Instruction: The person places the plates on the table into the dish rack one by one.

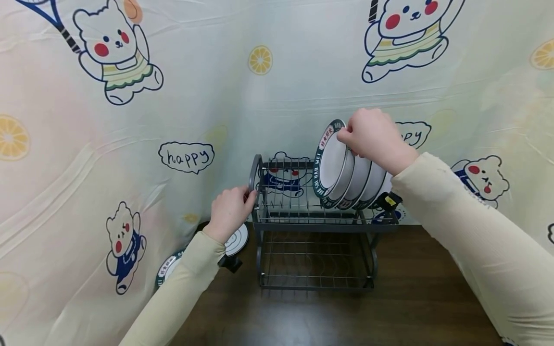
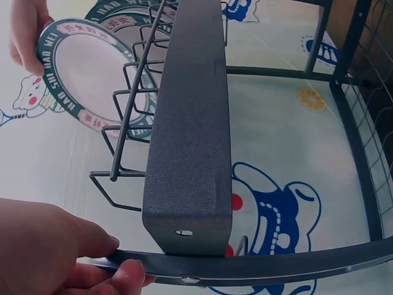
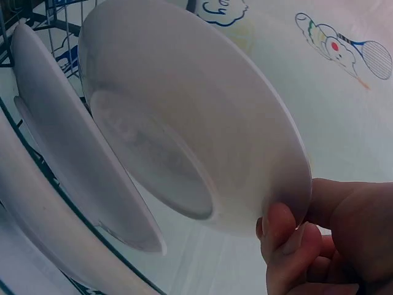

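My right hand [image 1: 376, 137] pinches the upper rim of a white plate [image 1: 331, 163] with a dark green lettered border. The right wrist view shows the plate's white underside [image 3: 153, 74], thumb and fingers on either side of its edge. Behind it, more plates [image 3: 80, 147] stand tilted in a row on the upper tier of a dark metal dish rack [image 1: 303, 227]. My left hand [image 1: 231, 211] grips the rack's left side frame [image 2: 184, 265], thumb on top and fingers curled beneath it.
Under the upper tier is a wire lower tier [image 1: 316, 283], on a dark wooden surface [image 1: 294, 317]. Left of the rack, a white round dish [image 1: 237, 240] and a green-rimmed plate [image 1: 166, 266] show partly behind my left forearm. A printed cloth [image 1: 277, 110] hangs behind.
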The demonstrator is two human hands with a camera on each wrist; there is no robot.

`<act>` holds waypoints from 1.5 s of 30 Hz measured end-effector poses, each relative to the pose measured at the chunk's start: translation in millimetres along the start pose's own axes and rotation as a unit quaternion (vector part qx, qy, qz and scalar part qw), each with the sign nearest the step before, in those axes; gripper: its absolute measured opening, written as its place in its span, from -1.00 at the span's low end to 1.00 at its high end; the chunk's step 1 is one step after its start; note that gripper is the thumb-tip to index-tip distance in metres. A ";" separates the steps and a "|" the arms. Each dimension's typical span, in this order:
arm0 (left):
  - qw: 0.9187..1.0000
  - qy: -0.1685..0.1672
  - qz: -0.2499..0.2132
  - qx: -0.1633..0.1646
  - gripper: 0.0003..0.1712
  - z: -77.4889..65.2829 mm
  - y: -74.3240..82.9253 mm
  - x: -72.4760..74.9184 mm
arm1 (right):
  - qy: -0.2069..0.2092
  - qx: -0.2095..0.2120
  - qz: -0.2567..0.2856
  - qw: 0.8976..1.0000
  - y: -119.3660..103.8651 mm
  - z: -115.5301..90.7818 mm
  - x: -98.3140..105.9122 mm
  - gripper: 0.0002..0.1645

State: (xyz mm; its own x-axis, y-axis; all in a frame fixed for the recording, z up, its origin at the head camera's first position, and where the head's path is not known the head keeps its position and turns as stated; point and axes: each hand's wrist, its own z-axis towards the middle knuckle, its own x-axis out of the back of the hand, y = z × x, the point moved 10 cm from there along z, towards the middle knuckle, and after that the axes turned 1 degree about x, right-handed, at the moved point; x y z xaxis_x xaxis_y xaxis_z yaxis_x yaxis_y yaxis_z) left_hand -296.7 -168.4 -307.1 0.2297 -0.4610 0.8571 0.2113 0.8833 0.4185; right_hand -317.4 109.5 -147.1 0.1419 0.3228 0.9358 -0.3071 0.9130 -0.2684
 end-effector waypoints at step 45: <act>1.000 0.017 -0.007 -0.011 -0.56 -2.8 -1.7 0.1 | -0.005 -0.020 -0.072 0.997 -16.2 8.8 -54.9 -0.51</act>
State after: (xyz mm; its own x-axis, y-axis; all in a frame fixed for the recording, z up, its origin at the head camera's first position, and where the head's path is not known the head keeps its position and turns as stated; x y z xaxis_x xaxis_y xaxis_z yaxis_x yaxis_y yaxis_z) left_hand -294.3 -170.2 -308.5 0.2582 -0.4756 0.8409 0.2346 0.8752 0.4230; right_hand -328.5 74.8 -192.1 0.1722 0.1857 0.9674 -0.2465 0.9590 -0.1402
